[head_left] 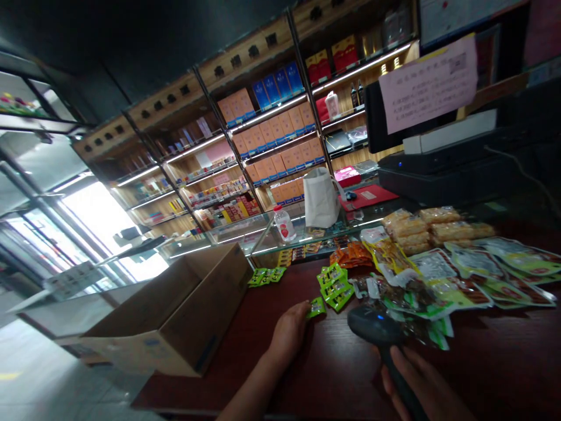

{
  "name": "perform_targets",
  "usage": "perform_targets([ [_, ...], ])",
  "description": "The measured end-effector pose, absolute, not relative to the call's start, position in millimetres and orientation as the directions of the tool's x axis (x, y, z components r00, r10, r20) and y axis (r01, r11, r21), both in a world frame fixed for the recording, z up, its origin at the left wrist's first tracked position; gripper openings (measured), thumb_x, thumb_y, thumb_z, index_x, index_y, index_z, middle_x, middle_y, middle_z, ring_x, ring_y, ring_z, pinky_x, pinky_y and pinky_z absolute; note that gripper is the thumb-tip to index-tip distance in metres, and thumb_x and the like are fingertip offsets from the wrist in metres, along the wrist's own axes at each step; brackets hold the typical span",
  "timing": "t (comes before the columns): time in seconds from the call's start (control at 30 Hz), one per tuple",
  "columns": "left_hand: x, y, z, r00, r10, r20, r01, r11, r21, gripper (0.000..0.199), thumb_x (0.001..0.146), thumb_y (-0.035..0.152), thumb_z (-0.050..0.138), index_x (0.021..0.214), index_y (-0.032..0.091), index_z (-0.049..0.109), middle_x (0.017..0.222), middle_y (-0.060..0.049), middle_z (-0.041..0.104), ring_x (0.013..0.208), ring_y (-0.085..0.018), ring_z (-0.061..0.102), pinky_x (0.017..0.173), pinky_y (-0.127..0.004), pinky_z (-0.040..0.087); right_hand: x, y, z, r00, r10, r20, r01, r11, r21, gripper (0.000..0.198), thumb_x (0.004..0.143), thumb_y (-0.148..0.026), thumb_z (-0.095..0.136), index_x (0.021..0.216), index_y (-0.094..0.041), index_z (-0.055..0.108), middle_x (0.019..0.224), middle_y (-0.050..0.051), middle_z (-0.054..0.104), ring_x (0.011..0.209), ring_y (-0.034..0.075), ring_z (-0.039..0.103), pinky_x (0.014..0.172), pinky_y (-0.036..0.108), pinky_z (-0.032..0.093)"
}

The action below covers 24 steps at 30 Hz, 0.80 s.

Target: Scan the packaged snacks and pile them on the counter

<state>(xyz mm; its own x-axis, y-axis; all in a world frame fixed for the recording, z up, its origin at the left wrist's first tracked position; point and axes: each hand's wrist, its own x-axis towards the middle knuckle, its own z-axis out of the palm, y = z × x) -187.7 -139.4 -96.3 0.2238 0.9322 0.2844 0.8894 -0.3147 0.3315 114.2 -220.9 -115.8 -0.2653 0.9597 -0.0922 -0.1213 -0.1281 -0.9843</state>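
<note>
My right hand (414,374) is wrapped round the handle of a black barcode scanner (374,326), its head tilted left over the counter and a blue light on top. Between the fingers of my left hand (290,328) is a small green snack packet (316,308), low over the dark red counter. Just behind it lies a stack of like green packets (335,286). Farther left, near the box, rests another small group of green packets (266,276). My left fingertips are partly hidden behind the hand.
An open cardboard box (188,316) stands at left. At right lie flat snack bags (460,275), wrapped pastries (412,231) and orange packets (350,255). Behind are a bottle (284,223), a white bag (319,199) on a glass case, and a monitor (377,117) with a pink sheet.
</note>
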Motion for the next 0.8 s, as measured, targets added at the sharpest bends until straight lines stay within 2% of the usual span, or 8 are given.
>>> perform_targets([
  [0.03,-185,-144,-99,0.218,0.936,0.276,0.875,-0.313,0.37,0.037,0.089,0.029,0.056,0.125,0.025,0.064,0.13,-0.008,0.067,0.119,-0.023,0.063,0.104,-0.038,0.047,112,-219,-112,-0.282,0.951,-0.127,-0.124,-0.168,-0.978,0.07,0.079,-0.086,0.038,0.068,-0.021,0.063,0.048,0.003,0.06,0.037,0.014,0.052,0.038,0.026,0.044],
  [0.13,-187,-143,-97,0.076,0.949,0.306,0.864,-0.216,0.454,0.045,0.084,0.038,0.063,0.126,0.02,0.064,0.127,-0.013,0.068,0.117,-0.027,0.063,0.102,-0.042,0.048,108,-217,-103,-0.281,0.943,-0.178,-0.185,-0.235,-0.954,0.071,0.071,-0.09,0.044,0.063,-0.02,0.057,0.037,-0.004,0.05,0.03,0.009,0.042,0.034,0.02,0.034],
  [0.2,-190,-135,-91,-0.006,0.949,0.316,0.878,-0.146,0.456,0.043,0.081,0.042,0.065,0.115,0.017,0.068,0.115,-0.014,0.071,0.109,-0.029,0.065,0.097,-0.045,0.049,107,-217,-100,-0.277,0.948,-0.159,-0.249,-0.23,-0.941,0.068,0.072,-0.088,0.047,0.067,-0.021,0.056,0.036,-0.006,0.048,0.029,0.008,0.039,0.032,0.019,0.03],
  [0.33,-190,-122,-84,0.016,0.959,0.284,0.896,-0.14,0.422,0.029,0.066,0.04,0.075,0.085,0.019,0.071,0.101,-0.011,0.073,0.101,-0.03,0.065,0.093,-0.044,0.047,109,-215,-99,-0.288,0.952,-0.107,-0.276,-0.189,-0.942,0.065,0.078,-0.083,0.048,0.066,-0.02,0.054,0.036,-0.006,0.049,0.03,0.008,0.04,0.032,0.018,0.028],
  [0.43,-184,-124,-81,-0.029,0.969,0.245,0.85,-0.105,0.516,0.024,0.065,0.04,0.073,0.077,0.02,0.064,0.086,-0.005,0.071,0.084,-0.024,0.064,0.08,-0.037,0.049,109,-213,-99,-0.272,0.957,-0.103,-0.289,-0.184,-0.939,0.064,0.078,-0.083,0.048,0.066,-0.02,0.054,0.038,-0.006,0.049,0.028,0.008,0.041,0.032,0.018,0.029],
  [0.53,-174,-132,-77,-0.125,0.975,0.184,0.715,-0.04,0.698,0.028,0.066,0.043,0.071,0.079,0.021,0.058,0.069,0.003,0.062,0.067,-0.018,0.059,0.064,-0.029,0.048,108,-212,-99,-0.262,0.96,-0.098,-0.31,-0.18,-0.934,0.062,0.079,-0.081,0.049,0.07,-0.02,0.054,0.047,-0.006,0.054,0.03,0.007,0.043,0.032,0.018,0.031],
  [0.63,-158,-144,-71,-0.236,0.967,0.098,0.474,0.026,0.88,0.037,0.06,0.045,0.076,0.082,0.021,0.057,0.069,0.004,0.06,0.06,-0.015,0.058,0.054,-0.025,0.047,107,-212,-97,-0.264,0.961,-0.086,-0.316,-0.17,-0.933,0.059,0.082,-0.078,0.048,0.07,-0.02,0.052,0.045,-0.007,0.052,0.031,0.007,0.041,0.032,0.017,0.028],
  [0.8,-129,-157,-67,-0.357,0.934,0.006,0.197,0.069,0.978,0.042,0.054,0.049,0.082,0.073,0.019,0.06,0.064,0.003,0.065,0.049,-0.011,0.056,0.046,-0.02,0.044,108,-213,-99,-0.275,0.96,-0.05,-0.299,-0.135,-0.945,0.061,0.084,-0.079,0.044,0.068,-0.021,0.051,0.038,-0.008,0.048,0.029,0.007,0.038,0.033,0.018,0.028],
])
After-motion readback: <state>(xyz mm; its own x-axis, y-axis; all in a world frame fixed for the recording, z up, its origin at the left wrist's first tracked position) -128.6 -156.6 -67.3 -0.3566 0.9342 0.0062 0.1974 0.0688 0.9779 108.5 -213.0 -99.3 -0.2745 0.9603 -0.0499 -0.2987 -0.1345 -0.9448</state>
